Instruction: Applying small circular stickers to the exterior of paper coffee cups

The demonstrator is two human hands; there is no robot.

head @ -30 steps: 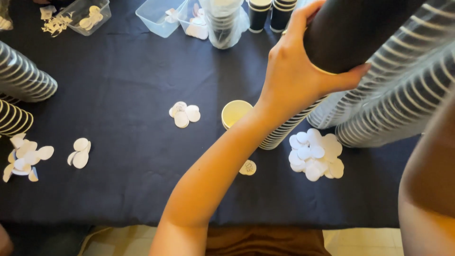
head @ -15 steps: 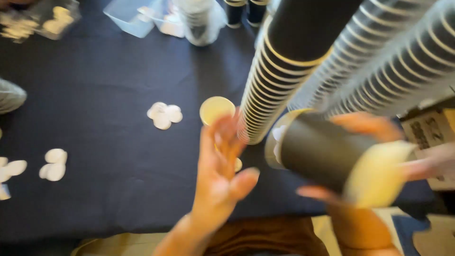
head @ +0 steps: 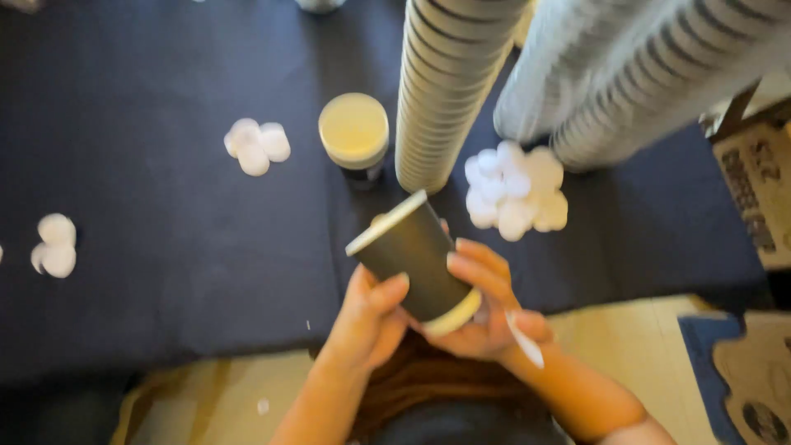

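A black paper cup (head: 412, 262) with a pale rim lies tilted between both hands over the table's near edge, its base toward me. My left hand (head: 368, 317) cups its lower left side. My right hand (head: 486, 305) wraps the base from the right and also pinches a small white disc (head: 524, 339) between its fingers. Just beyond the cup rises a tall stack of black cups (head: 449, 82).
A single cup with a cream inside (head: 354, 132) stands on the dark tablecloth (head: 148, 206). Piles of white discs (head: 515, 191) (head: 257, 146) (head: 53, 245) lie around it. Two more leaning cup stacks (head: 626, 74) fill the upper right. A cardboard box (head: 754, 189) sits at right.
The cup came off the tall stack and down toward me. My left hand, open half a second ago, now grips the cup together with the right. The view shifted lower.
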